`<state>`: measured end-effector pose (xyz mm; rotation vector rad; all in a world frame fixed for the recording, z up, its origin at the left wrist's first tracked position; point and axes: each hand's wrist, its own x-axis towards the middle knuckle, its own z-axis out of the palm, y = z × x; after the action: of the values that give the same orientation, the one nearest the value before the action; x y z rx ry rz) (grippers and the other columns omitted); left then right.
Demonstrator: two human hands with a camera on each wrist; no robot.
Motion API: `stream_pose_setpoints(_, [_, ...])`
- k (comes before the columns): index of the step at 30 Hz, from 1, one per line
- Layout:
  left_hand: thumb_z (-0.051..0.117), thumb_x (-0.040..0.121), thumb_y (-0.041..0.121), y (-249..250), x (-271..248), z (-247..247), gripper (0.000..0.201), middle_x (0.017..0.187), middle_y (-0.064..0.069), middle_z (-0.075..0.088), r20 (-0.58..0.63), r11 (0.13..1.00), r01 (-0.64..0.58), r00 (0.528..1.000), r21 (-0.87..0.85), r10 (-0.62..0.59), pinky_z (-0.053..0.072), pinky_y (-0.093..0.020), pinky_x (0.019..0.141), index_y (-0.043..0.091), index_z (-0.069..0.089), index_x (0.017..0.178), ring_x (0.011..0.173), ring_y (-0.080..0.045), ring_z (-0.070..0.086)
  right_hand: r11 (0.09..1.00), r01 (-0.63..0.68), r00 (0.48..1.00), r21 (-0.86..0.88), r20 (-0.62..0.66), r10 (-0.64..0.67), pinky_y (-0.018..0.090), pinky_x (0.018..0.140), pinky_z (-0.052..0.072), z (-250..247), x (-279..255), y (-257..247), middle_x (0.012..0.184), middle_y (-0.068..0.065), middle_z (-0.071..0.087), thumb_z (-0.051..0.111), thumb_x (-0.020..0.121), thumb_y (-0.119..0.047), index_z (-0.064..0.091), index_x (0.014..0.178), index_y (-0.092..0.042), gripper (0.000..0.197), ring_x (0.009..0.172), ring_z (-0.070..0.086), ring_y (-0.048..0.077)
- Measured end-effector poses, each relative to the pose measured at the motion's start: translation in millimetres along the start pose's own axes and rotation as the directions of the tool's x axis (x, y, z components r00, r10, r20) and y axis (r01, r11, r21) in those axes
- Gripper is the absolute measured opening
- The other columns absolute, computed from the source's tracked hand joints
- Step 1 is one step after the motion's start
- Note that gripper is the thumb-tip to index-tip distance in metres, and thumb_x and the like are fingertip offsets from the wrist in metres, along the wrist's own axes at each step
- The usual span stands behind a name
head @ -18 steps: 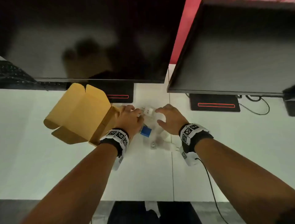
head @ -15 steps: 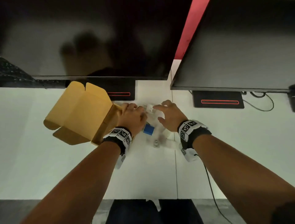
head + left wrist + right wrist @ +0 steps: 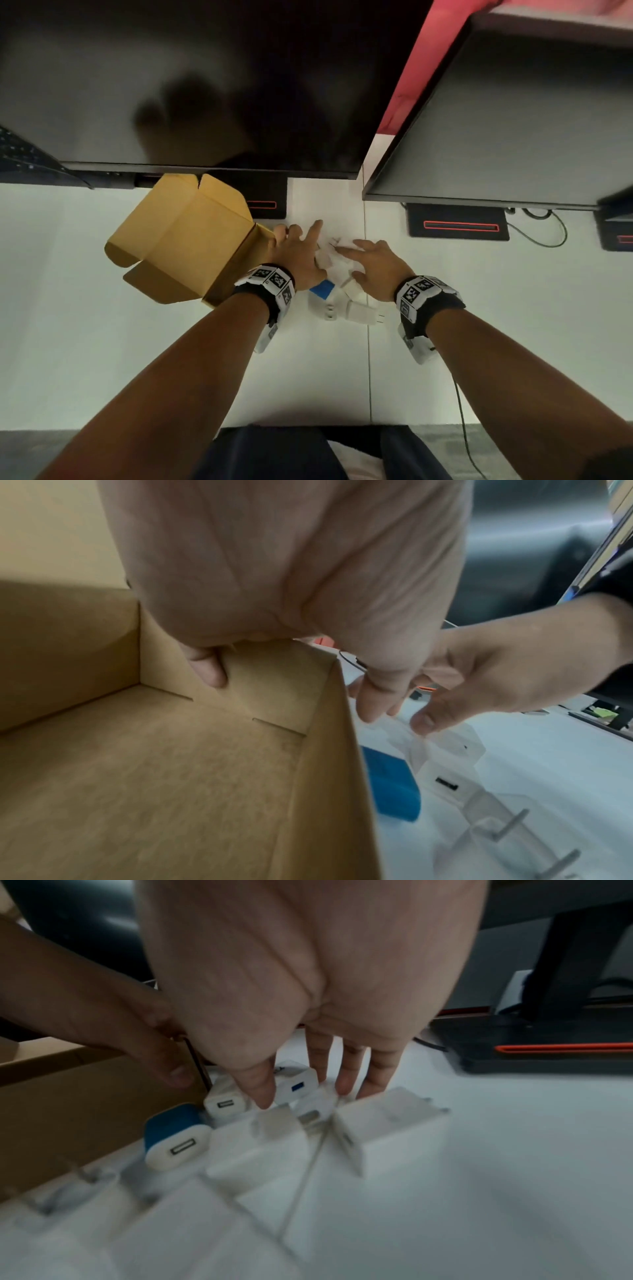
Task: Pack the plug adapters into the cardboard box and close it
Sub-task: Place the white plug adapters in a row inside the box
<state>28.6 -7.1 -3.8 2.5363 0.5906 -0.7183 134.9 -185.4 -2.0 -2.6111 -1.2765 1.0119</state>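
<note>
While the left hand grips the wall of the empty cardboard box, right hand hovers w/ fingers spread, holding nothing, over plug adapters clustered on desk beside the box. Risk: a hurried sweep scatters adapters; prongs may snag.

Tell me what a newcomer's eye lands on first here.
The open cardboard box, tipped on its side left of centre, its wall gripped by the left hand. Right beside it, white plug adapters and one blue adapter huddle on the white table, with the right hand spread over them.
</note>
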Motion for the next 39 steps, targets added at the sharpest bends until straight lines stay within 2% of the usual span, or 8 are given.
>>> stream_pose_setpoints(8, [0.065,0.09,0.049,49,1,16,0.1,0.155,-0.018,0.042,-0.013,0.998,-0.068,0.998,0.017,0.068,0.035,-0.06,0.117,0.031,0.003,0.167,0.147,-0.046,0.026,0.999,0.04,0.999,-0.034,-0.009,-0.04,0.056,0.109,0.039,-5,-27,53,0.159,0.006,0.037,0.061,0.094,-0.04,0.026,0.154,-0.038,0.07,0.137,0.038,0.035])
stream_pose_setpoints(11, [0.073,0.088,0.031,67,1,21,0.11,0.158,-0.016,0.038,0.013,0.993,-0.122,0.992,0.006,0.122,0.034,-0.056,0.119,0.035,-0.003,0.166,0.15,-0.043,0.02,0.999,0.021,1.0,-0.049,0.005,-0.021,0.053,0.113,0.035,-3,-38,73,0.16,0.005,0.035,0.064,0.091,-0.047,0.027,0.155,-0.035,0.075,0.141,0.033,0.033])
stream_pose_setpoints(16, [0.076,0.082,0.013,87,0,31,0.117,0.172,-0.015,0.015,-0.006,0.981,-0.193,0.981,-0.014,0.193,0.029,-0.057,0.125,0.041,0.0,0.166,0.16,-0.039,0.003,0.98,0.194,0.965,-0.042,-0.173,-0.198,0.044,0.098,0.045,3,-63,68,0.129,0.002,0.054,0.071,0.081,-0.051,0.057,0.126,-0.026,0.054,0.118,0.046,0.025])
stream_pose_setpoints(22, [0.07,0.083,0.042,88,-20,26,0.095,0.172,-0.013,0.019,-0.093,0.974,-0.228,0.969,-0.005,0.227,0.027,-0.054,0.124,0.04,0.02,0.164,0.159,-0.039,0.011,0.975,0.214,0.973,-0.065,0.102,-0.206,0.04,0.088,0.052,37,-89,34,0.119,-0.001,0.061,0.07,0.075,-0.065,0.05,0.125,-0.026,0.066,0.105,0.061,0.024])
stream_pose_setpoints(26, [0.043,0.085,0.048,64,-43,9,0.051,0.128,-0.007,0.066,-0.314,0.977,-0.212,0.926,0.021,0.208,0.043,-0.052,0.108,0.024,0.068,0.122,0.123,-0.03,0.053,0.993,0.109,0.989,-0.054,0.102,-0.103,0.046,0.084,0.056,52,-91,29,0.116,0.002,0.064,0.068,0.077,-0.054,0.033,0.131,-0.031,0.068,0.101,0.065,0.027])
stream_pose_setpoints(29, [0.059,0.091,0.024,37,-64,4,0.016,0.084,-0.005,0.073,-0.395,0.939,-0.187,0.917,-0.29,0.06,0.056,-0.042,0.082,0.014,0.068,0.083,0.082,-0.025,0.067,0.997,0.07,0.995,0.04,0.074,-0.073,0.045,0.08,0.057,46,-93,28,0.105,-0.002,0.062,0.069,0.075,-0.047,0.04,0.116,-0.031,0.053,0.092,0.064,0.025])
stream_pose_setpoints(34, [0.054,0.102,0.034,-2,-100,9,0.048,0.06,-0.007,0.056,0.025,0.91,0.132,0.991,-0.392,-0.133,0.046,-0.033,0.061,0.009,0.052,0.061,0.057,-0.02,0.052,0.939,0.109,0.989,0.326,-0.128,-0.07,0.04,0.064,0.054,19,-99,14,0.08,-0.006,0.057,0.076,0.07,-0.031,0.051,0.09,-0.022,0.033,0.067,0.053,0.013])
stream_pose_setpoints(39, [0.049,0.097,0.067,-38,-120,29,0.066,0.066,-0.004,0.078,0.323,0.828,0.431,0.89,-0.359,-0.323,0.053,-0.027,0.056,0.006,0.07,0.086,0.052,-0.015,0.065,0.911,0.195,0.969,0.363,-0.214,-0.123,0.032,0.06,0.05,-1,-80,-36,0.081,-0.003,0.057,0.075,0.078,-0.032,0.053,0.091,-0.022,0.027,0.071,0.055,0.015])
